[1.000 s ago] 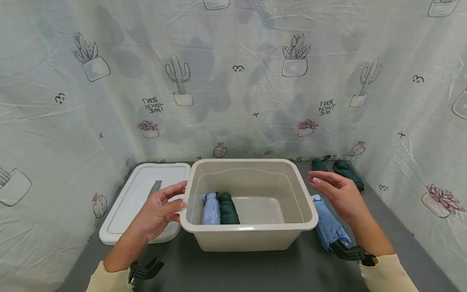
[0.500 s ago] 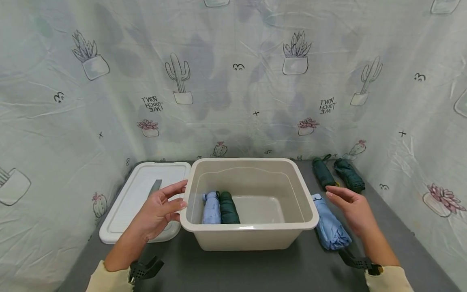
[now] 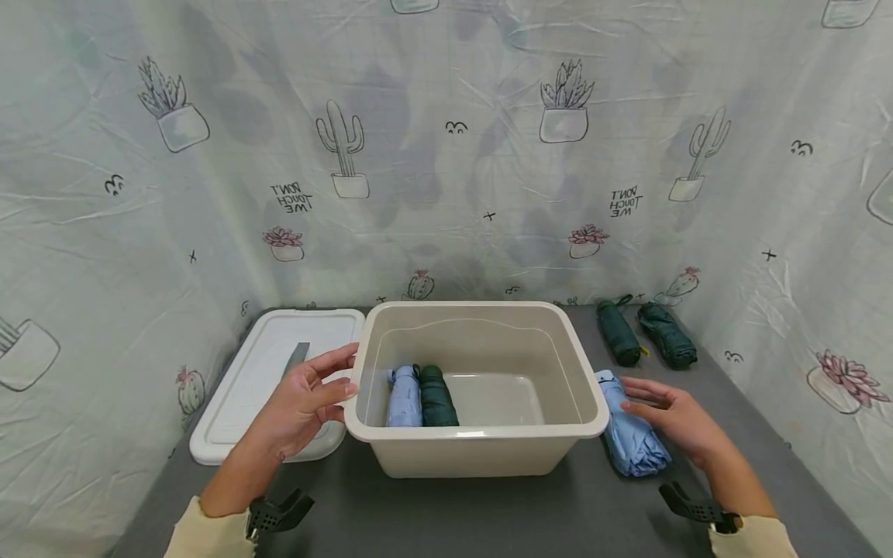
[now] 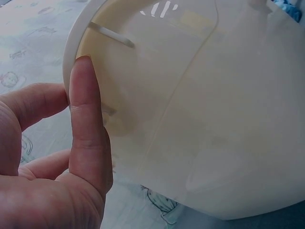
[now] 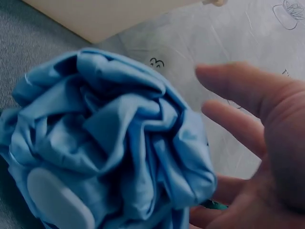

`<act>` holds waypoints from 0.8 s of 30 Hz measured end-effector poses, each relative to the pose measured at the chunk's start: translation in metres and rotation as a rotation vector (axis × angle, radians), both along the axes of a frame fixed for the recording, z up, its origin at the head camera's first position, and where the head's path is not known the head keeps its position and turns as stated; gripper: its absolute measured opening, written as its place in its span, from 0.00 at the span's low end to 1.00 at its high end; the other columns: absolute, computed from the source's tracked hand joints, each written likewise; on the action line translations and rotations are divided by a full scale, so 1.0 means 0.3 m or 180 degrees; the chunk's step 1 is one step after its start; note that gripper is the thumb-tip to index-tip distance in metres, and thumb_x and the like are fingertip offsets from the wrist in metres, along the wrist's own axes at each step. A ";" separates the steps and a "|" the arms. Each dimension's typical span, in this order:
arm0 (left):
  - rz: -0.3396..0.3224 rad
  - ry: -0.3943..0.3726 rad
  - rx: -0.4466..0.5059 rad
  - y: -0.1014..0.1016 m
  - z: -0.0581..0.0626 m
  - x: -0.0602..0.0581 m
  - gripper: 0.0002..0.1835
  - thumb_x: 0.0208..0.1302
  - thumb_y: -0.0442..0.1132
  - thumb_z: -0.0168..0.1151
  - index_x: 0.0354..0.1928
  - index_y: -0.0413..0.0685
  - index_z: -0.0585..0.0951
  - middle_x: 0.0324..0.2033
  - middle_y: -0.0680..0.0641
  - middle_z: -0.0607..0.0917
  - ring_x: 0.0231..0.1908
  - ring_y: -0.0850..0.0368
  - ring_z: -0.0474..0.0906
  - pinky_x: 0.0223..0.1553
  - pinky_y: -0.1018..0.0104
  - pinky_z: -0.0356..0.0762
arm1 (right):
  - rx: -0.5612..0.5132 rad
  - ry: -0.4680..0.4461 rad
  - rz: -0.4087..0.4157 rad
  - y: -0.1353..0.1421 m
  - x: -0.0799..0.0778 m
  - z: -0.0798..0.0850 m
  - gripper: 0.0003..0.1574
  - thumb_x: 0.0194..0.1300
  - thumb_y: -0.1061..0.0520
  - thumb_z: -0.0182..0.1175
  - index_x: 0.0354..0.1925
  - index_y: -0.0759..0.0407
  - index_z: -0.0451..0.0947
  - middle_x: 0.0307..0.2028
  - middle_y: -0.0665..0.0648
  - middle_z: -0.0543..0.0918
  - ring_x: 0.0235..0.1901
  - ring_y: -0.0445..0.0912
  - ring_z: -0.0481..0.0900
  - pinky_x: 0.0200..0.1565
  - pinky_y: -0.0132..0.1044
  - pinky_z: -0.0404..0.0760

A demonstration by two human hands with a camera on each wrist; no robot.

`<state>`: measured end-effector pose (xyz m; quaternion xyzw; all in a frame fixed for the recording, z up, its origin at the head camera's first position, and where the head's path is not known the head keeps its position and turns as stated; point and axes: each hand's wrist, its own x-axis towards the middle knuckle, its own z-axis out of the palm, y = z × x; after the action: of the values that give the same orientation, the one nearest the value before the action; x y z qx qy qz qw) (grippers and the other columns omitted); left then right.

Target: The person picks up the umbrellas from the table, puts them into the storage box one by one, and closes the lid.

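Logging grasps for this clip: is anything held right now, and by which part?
The left hand pinches the beige bin by its left rim. The right hand, beside the blue rolled bundle, grips nothing; whether it touches is unclear.

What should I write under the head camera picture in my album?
Left hand holds a beige tub; right hand is at a blue bundle.

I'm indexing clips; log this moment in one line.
left hand: holds bin; right hand: at outside blue bundle; inside: blue bundle, green bundle; lid: off
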<state>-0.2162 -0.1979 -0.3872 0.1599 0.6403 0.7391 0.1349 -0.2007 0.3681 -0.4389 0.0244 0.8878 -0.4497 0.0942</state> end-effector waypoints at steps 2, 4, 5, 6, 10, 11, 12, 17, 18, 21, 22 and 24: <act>-0.0012 0.0008 0.0012 -0.001 -0.002 -0.001 0.35 0.71 0.27 0.58 0.77 0.33 0.58 0.58 0.40 0.72 0.48 0.51 0.86 0.38 0.56 0.90 | 0.0043 -0.0112 0.0113 0.006 -0.005 -0.003 0.43 0.71 0.43 0.64 0.75 0.60 0.65 0.73 0.70 0.68 0.70 0.70 0.67 0.60 0.65 0.78; -0.0025 0.0009 0.0023 -0.002 -0.003 -0.002 0.35 0.71 0.26 0.58 0.77 0.33 0.58 0.58 0.40 0.72 0.48 0.51 0.86 0.37 0.57 0.90 | 0.0048 -0.0229 0.0215 0.010 -0.010 -0.005 0.44 0.70 0.43 0.65 0.75 0.59 0.66 0.74 0.70 0.65 0.70 0.72 0.65 0.60 0.66 0.77; -0.0031 0.0009 0.0029 -0.002 -0.004 -0.002 0.35 0.72 0.26 0.58 0.77 0.33 0.58 0.58 0.40 0.72 0.48 0.51 0.86 0.37 0.57 0.90 | 0.0035 -0.0276 0.0269 0.012 -0.012 -0.005 0.44 0.69 0.44 0.66 0.75 0.58 0.66 0.75 0.71 0.63 0.70 0.72 0.65 0.60 0.66 0.77; -0.0036 0.0009 0.0033 -0.003 -0.004 -0.003 0.35 0.72 0.26 0.58 0.77 0.33 0.58 0.58 0.40 0.73 0.48 0.51 0.86 0.37 0.57 0.90 | 0.0035 -0.0318 0.0304 0.012 -0.014 -0.005 0.44 0.69 0.44 0.67 0.75 0.58 0.66 0.76 0.71 0.62 0.70 0.73 0.64 0.59 0.66 0.78; -0.0048 0.0021 0.0046 -0.002 -0.005 -0.003 0.35 0.72 0.26 0.58 0.77 0.33 0.58 0.58 0.40 0.72 0.47 0.52 0.86 0.37 0.57 0.90 | 0.0049 -0.0381 0.0447 0.009 -0.023 -0.002 0.44 0.67 0.45 0.69 0.75 0.57 0.67 0.76 0.74 0.59 0.70 0.76 0.62 0.58 0.66 0.78; -0.0047 0.0022 0.0047 -0.002 -0.004 -0.003 0.35 0.72 0.26 0.58 0.77 0.33 0.58 0.58 0.40 0.72 0.47 0.52 0.86 0.37 0.57 0.90 | 0.0071 -0.0386 0.0456 0.008 -0.025 0.000 0.44 0.67 0.45 0.69 0.74 0.56 0.68 0.76 0.74 0.59 0.70 0.76 0.61 0.58 0.67 0.77; -0.0042 0.0024 0.0042 -0.002 -0.004 -0.003 0.35 0.72 0.26 0.58 0.77 0.32 0.58 0.58 0.40 0.72 0.47 0.52 0.86 0.37 0.57 0.90 | 0.0101 -0.0383 0.0466 0.007 -0.028 0.001 0.44 0.66 0.45 0.69 0.74 0.56 0.68 0.76 0.74 0.59 0.70 0.76 0.61 0.58 0.68 0.76; -0.0008 0.0013 0.0012 -0.001 -0.001 0.000 0.35 0.72 0.27 0.58 0.77 0.33 0.58 0.57 0.40 0.72 0.48 0.52 0.86 0.37 0.55 0.90 | 0.0140 -0.0415 0.0462 0.006 -0.037 0.008 0.44 0.64 0.46 0.71 0.73 0.55 0.70 0.75 0.74 0.60 0.70 0.74 0.59 0.60 0.74 0.70; -0.0005 0.0013 0.0011 -0.001 -0.001 0.000 0.35 0.72 0.27 0.58 0.77 0.33 0.58 0.58 0.40 0.72 0.48 0.52 0.86 0.37 0.55 0.90 | 0.0132 -0.0422 0.0457 0.005 -0.038 0.008 0.44 0.63 0.46 0.72 0.72 0.55 0.71 0.75 0.74 0.61 0.70 0.74 0.59 0.60 0.75 0.70; -0.0025 0.0013 0.0042 -0.001 -0.002 -0.001 0.35 0.72 0.26 0.58 0.77 0.32 0.57 0.58 0.40 0.72 0.48 0.52 0.86 0.37 0.56 0.90 | 0.0092 -0.0430 0.0434 0.005 -0.038 0.008 0.44 0.62 0.47 0.73 0.72 0.56 0.72 0.75 0.74 0.62 0.70 0.73 0.60 0.60 0.75 0.69; -0.0035 0.0017 0.0058 -0.001 -0.003 -0.002 0.35 0.72 0.26 0.58 0.77 0.32 0.57 0.58 0.40 0.72 0.48 0.51 0.86 0.37 0.56 0.90 | 0.0082 -0.0427 0.0430 0.004 -0.038 0.008 0.44 0.61 0.47 0.73 0.72 0.56 0.72 0.75 0.74 0.62 0.70 0.73 0.60 0.60 0.75 0.69; -0.0064 0.0023 0.0095 -0.002 -0.004 -0.003 0.35 0.72 0.25 0.57 0.77 0.32 0.57 0.58 0.40 0.72 0.49 0.51 0.86 0.38 0.56 0.90 | 0.0091 -0.0417 0.0416 0.004 -0.038 0.008 0.44 0.61 0.47 0.74 0.71 0.56 0.72 0.75 0.73 0.62 0.70 0.73 0.60 0.60 0.76 0.68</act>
<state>-0.2171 -0.1983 -0.3884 0.1710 0.6281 0.7465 0.1376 -0.2121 0.3692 -0.4365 -0.0029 0.8858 -0.4273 0.1809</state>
